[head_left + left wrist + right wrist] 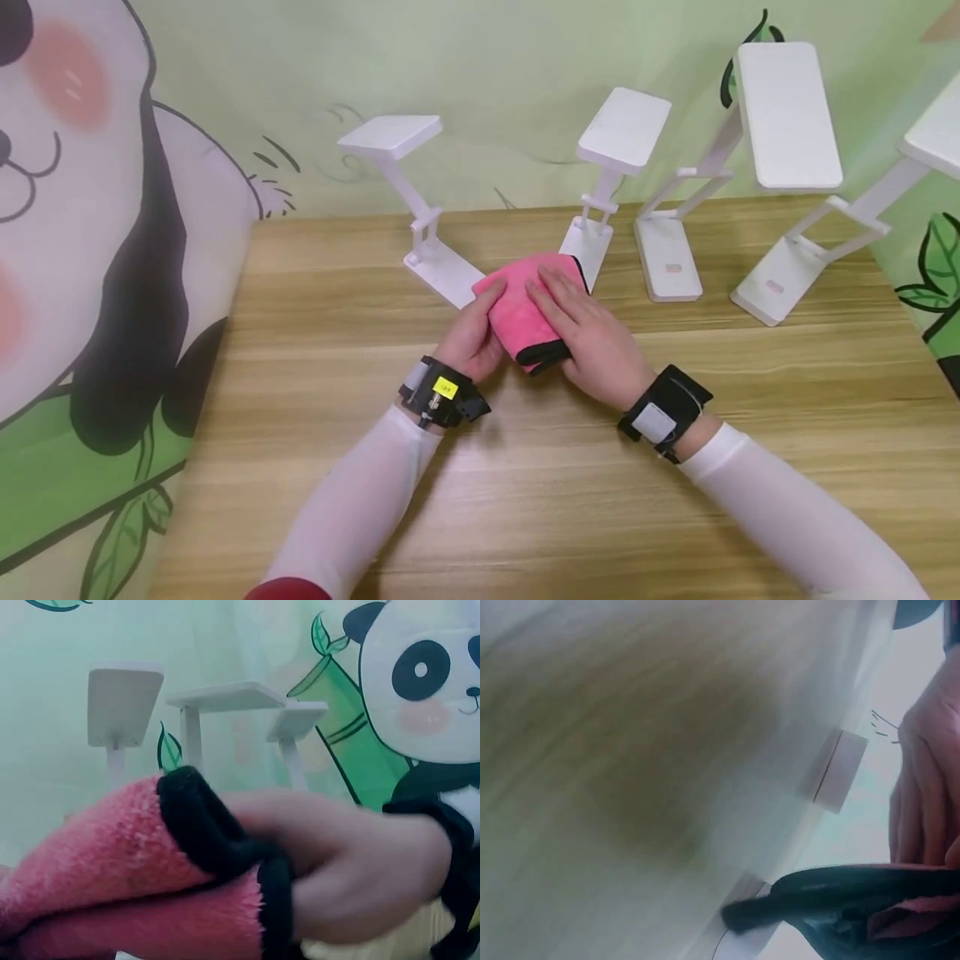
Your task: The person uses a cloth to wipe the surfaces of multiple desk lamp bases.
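A folded pink cloth [521, 312] with black edging is between both hands, in front of two white desk lamps. My left hand [471, 340] grips its left side, thumb on top and the other fingers underneath. My right hand [603, 346] lies over the right part, its fingers stretched straight across the top; the thumb is hidden. In the left wrist view the fuzzy cloth [112, 851] shows stacked layers, with the right hand [352, 859] behind the black edge. The right wrist view catches the left hand [930, 772] above the dark border [855, 892].
Several white desk lamps stand along the back: one at left [442, 271], one behind the cloth [626, 129], another farther right [667, 258] and one at the right edge [780, 279]. The wooden table [315, 358] meets a wall [480, 67] painted with a panda.
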A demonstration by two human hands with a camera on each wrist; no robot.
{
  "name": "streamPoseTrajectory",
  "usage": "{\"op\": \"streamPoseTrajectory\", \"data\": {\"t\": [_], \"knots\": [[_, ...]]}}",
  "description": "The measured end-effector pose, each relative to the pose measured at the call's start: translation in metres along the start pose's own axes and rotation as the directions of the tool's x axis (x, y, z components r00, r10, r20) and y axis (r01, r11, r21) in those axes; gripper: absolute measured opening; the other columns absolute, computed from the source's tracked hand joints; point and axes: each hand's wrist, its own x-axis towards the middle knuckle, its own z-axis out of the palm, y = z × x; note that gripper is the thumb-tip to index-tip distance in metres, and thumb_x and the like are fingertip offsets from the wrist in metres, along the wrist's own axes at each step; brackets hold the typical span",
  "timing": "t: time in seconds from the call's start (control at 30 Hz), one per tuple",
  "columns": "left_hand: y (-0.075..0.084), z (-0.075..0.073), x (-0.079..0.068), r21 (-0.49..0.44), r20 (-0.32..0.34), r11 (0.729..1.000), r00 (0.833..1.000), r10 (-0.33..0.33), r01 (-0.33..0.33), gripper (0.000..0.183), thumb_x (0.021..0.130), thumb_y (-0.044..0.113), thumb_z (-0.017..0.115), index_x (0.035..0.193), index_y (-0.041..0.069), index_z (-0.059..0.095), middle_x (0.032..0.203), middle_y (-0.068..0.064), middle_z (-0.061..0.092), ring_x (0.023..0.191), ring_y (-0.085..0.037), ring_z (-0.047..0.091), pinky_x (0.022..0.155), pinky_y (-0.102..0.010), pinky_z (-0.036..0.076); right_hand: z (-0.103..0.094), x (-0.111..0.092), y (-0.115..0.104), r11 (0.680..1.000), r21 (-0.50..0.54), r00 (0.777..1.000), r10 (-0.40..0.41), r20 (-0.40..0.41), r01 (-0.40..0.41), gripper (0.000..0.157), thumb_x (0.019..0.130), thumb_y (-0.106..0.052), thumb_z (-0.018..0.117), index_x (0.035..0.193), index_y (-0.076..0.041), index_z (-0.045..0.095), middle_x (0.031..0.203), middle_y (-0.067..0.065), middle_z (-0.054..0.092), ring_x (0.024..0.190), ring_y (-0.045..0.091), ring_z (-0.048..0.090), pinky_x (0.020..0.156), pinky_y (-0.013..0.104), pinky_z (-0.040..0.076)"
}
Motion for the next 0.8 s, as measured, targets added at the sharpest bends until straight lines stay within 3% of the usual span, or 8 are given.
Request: {"op": "streamPoseTrajectory", "data": {"t": [0.17,0.27,0.33,0.43,0.5,0.53,0.67,0.8], "knots": [[0.004,-0.009,0.002,0.314,0.002,0.941,0.992,0.13,-0.124,0.034,0.093,0.034,0.055,0.113,0.007,0.057,0.089,-0.004,0.07,0.078,-0.013,0.068,0.067,-0.029,0.058,-0.012,0.005,0.002,0.994,0.101,0.998,0.037,0.04,-0.041,0.084,0.074,0.005,0.054,0.148,-0.025,0.025,0.154,0.007,0.028,0.137,0.026,0.035,0.102,0.048,0.043],[0.015,-0.019,-0.002,0.612,0.011,0.765,0.97,0.244,-0.199,0.045,0.093,0.044,0.048,0.113,0.005,0.059,0.09,-0.008,0.068,0.079,-0.022,0.067,0.07,-0.041,0.057,-0.026,0.015,0.003,0.982,0.16,0.994,0.086,0.07,-0.096,0.072,0.077,0.0,0.055,0.142,-0.026,0.038,0.139,0.007,0.052,0.119,0.026,0.055,0.092,0.045,0.05],[0.027,-0.029,-0.005,0.805,0.043,0.547,0.941,0.335,-0.231,0.051,0.092,0.053,0.042,0.107,0.008,0.062,0.089,-0.009,0.068,0.078,-0.026,0.067,0.07,-0.047,0.056,-0.039,0.023,0.003,0.97,0.189,0.986,0.133,0.102,-0.15,0.059,0.081,-0.008,0.057,0.136,-0.028,0.047,0.115,0.006,0.066,0.098,0.023,0.063,0.08,0.04,0.053],[0.051,-0.043,-0.008,0.971,0.136,0.11,0.867,0.479,-0.212,0.047,0.092,0.054,0.041,0.094,0.012,0.06,0.082,-0.006,0.064,0.071,-0.025,0.061,0.06,-0.043,0.05,-0.06,0.035,0.003,0.942,0.212,0.956,0.22,0.193,-0.26,0.04,0.085,-0.02,0.058,0.123,-0.028,0.057,0.078,0.001,0.067,0.07,0.019,0.059,0.06,0.031,0.047],[0.068,-0.049,-0.008,0.977,0.199,-0.177,0.791,0.579,-0.116,0.04,0.091,0.051,0.044,0.091,0.014,0.057,0.078,-0.004,0.06,0.064,-0.022,0.056,0.051,-0.038,0.045,-0.072,0.043,0.003,0.927,0.202,0.931,0.259,0.259,-0.314,0.029,0.086,-0.021,0.056,0.114,-0.027,0.06,0.07,0.001,0.063,0.064,0.02,0.056,0.055,0.03,0.042],[0.077,-0.051,-0.008,0.961,0.224,-0.269,0.754,0.617,-0.065,0.035,0.091,0.048,0.047,0.093,0.014,0.056,0.08,-0.004,0.058,0.065,-0.02,0.053,0.051,-0.035,0.044,-0.076,0.047,0.004,0.92,0.195,0.916,0.277,0.289,-0.34,0.023,0.087,-0.021,0.055,0.109,-0.025,0.061,0.066,0.002,0.062,0.062,0.02,0.056,0.053,0.031,0.042],[0.106,-0.051,-0.002,0.91,0.293,-0.414,0.698,0.653,0.006,0.048,0.088,0.042,0.057,0.119,0.006,0.05,0.11,-0.015,0.06,0.093,-0.029,0.058,0.072,-0.045,0.052,-0.082,0.063,0.005,0.914,0.152,0.896,0.315,0.313,-0.375,0.014,0.088,-0.019,0.05,0.087,-0.017,0.063,0.065,0.004,0.059,0.062,0.021,0.055,0.055,0.032,0.04],[0.122,-0.05,0.01,0.904,0.312,-0.424,0.766,0.562,-0.057,0.064,0.086,0.043,0.061,0.136,0.008,0.042,0.131,-0.017,0.053,0.117,-0.032,0.052,0.095,-0.049,0.045,-0.081,0.073,0.002,0.907,0.123,0.889,0.355,0.288,-0.403,0.024,0.09,-0.021,0.047,0.071,-0.012,0.059,0.063,0.007,0.056,0.06,0.023,0.054,0.054,0.032,0.039]]}}
